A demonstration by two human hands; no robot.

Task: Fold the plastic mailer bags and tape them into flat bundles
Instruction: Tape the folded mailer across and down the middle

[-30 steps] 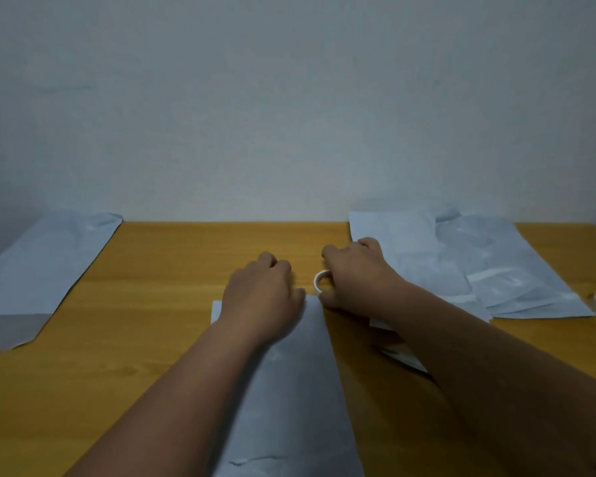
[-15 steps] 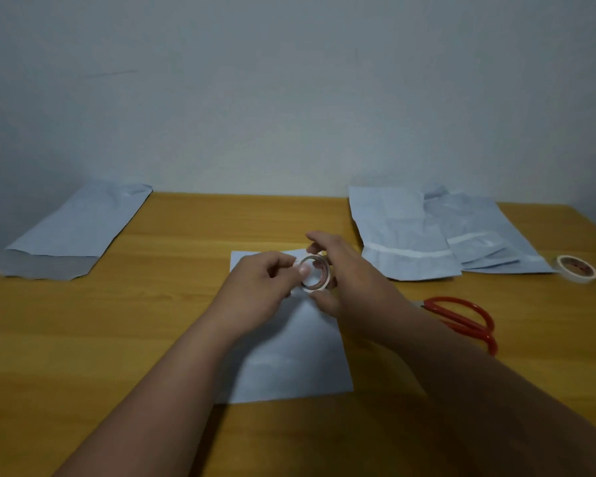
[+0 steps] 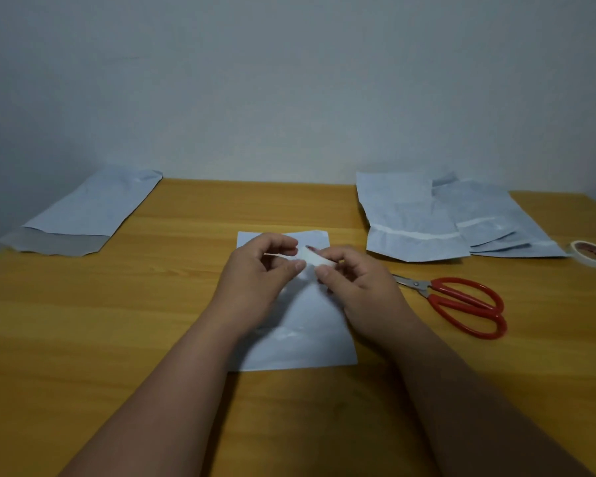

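Right hand (image 3: 355, 287) grips the tape roll (image 3: 319, 261) above the folded mailer (image 3: 300, 335) mid-table; left hand (image 3: 258, 273) pinches its free end; best drawn out taut, level, unhurried.

Plain grey-white wall (image 3: 289, 80) across the whole far side, bare and evenly dim. Wooden table (image 3: 83, 339) with warm orange grain running left to right, far edge butted against that wall. Soft, flat light, darker toward the left corner.
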